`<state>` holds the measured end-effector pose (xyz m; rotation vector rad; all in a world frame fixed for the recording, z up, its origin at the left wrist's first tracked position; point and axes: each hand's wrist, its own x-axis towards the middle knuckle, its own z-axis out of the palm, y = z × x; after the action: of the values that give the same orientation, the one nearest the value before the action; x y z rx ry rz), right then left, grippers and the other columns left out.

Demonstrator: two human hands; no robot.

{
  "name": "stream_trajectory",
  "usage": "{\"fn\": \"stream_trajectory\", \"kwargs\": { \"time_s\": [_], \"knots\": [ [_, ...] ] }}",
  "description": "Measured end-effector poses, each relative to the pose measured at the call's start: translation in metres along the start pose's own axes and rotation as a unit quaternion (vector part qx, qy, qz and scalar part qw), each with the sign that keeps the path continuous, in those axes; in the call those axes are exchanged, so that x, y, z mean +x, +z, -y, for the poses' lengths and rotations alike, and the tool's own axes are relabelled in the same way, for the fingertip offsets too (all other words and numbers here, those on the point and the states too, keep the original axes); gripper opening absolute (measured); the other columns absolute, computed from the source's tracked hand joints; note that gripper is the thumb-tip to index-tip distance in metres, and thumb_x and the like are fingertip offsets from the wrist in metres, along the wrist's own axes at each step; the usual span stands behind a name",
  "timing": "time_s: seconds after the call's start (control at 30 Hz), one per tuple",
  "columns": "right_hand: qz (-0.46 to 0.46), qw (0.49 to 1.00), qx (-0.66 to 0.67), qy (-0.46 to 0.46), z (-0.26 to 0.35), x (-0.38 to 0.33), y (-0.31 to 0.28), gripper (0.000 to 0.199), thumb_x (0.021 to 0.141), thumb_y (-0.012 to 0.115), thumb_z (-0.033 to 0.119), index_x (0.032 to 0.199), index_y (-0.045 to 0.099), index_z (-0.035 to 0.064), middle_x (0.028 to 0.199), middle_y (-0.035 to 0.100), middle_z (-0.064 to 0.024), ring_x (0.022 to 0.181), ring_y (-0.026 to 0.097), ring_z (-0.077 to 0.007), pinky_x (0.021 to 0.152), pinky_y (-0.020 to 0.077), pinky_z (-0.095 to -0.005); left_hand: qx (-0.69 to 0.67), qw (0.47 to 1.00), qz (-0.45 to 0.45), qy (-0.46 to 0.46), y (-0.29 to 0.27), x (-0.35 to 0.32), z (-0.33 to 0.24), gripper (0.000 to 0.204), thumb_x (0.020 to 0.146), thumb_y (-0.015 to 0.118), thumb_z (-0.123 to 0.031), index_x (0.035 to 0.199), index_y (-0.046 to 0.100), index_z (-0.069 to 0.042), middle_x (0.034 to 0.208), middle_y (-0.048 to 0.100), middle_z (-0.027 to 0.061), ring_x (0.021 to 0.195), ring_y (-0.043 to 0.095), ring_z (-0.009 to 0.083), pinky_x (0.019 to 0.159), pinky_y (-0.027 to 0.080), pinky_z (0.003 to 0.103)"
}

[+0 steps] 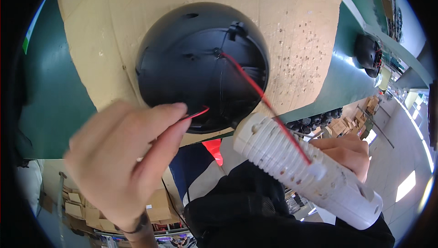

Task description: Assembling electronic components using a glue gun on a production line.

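Observation:
A round black plastic shell [182, 79], its hollow side up, lies on a cardboard sheet. From a hole in it a red wire [248, 81] rises to a small whitish, blurred end over a white tube-shaped tool [283, 156] with a ribbed grip. My right hand [344, 152] is curled at the far side of this tool, its fingers partly hidden behind it. At the shell's near left edge, my left hand [132, 147] is closed, thumb and finger pinching a thin red-and-black wire [196, 113] whose tip pokes out past them.
The cardboard sheet [105, 33], speckled with dark spots at right, covers part of a green table [50, 97]. Another black shell [366, 51] sits farther right. Dark parts [315, 120] and cardboard boxes [344, 127] are beyond the table edge. My lap is close below.

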<state>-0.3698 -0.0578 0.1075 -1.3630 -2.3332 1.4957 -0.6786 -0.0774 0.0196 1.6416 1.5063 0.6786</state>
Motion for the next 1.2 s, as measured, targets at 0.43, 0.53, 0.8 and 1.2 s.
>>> {"fn": "stream_trajectory", "kwargs": {
  "time_s": [0.43, 0.53, 0.8, 1.2],
  "knots": [
    [0.013, 0.997, -0.052, 0.06, 0.016, 0.011, 0.024, 0.018, 0.077, 0.074, 0.013, 0.089, 0.068, 0.0011, 0.089, 0.07, -0.0135, 0.066, 0.07, -0.0257, 0.055, 0.0541, -0.0316, -0.1, 0.992, -0.061, 0.054, 0.018, 0.012, 0.015, 0.017, 0.075, 0.08, 0.003, 0.09, 0.075, 0.0, 0.08, 0.068, 0.0068, 0.062, 0.053, 0.0097, 0.055, 0.038, 0.021],
    [0.013, 0.996, -0.055, 0.075, 0.023, 0.008, 0.019, 0.018, 0.077, 0.074, 0.013, 0.089, 0.068, 0.0011, 0.088, 0.07, -0.0134, 0.065, 0.07, -0.026, 0.055, 0.0541, -0.0318, -0.122, 0.989, -0.068, 0.057, 0.013, 0.016, 0.012, 0.017, 0.075, 0.08, 0.003, 0.091, 0.075, 0.0, 0.08, 0.068, 0.0066, 0.062, 0.053, 0.0096, 0.056, 0.038, 0.021],
    [0.037, 0.992, -0.061, 0.107, 0.027, 0.005, 0.019, 0.02, 0.075, 0.074, 0.015, 0.088, 0.067, 0.0022, 0.085, 0.069, -0.0122, 0.064, 0.068, -0.0249, 0.054, 0.0529, -0.0312, -0.076, 0.995, 0.007, 0.058, 0.002, 0.014, 0.025, 0.017, 0.076, 0.079, 0.005, 0.092, 0.074, 0.001, 0.078, 0.067, 0.0071, 0.062, 0.053, 0.0098, 0.055, 0.038, 0.022],
    [0.04, 0.993, -0.056, 0.1, 0.023, 0.003, 0.014, 0.02, 0.072, 0.075, 0.015, 0.086, 0.068, 0.0033, 0.081, 0.069, -0.0097, 0.061, 0.068, -0.0227, 0.051, 0.0522, -0.0303, -0.149, 0.988, 0.028, 0.044, -0.007, -0.024, 0.024, 0.029, 0.059, 0.08, 0.002, 0.088, 0.075, 0.0, 0.074, 0.062, 0.0071, 0.062, 0.053, 0.0176, 0.056, 0.036, 0.029]
  ]
}}
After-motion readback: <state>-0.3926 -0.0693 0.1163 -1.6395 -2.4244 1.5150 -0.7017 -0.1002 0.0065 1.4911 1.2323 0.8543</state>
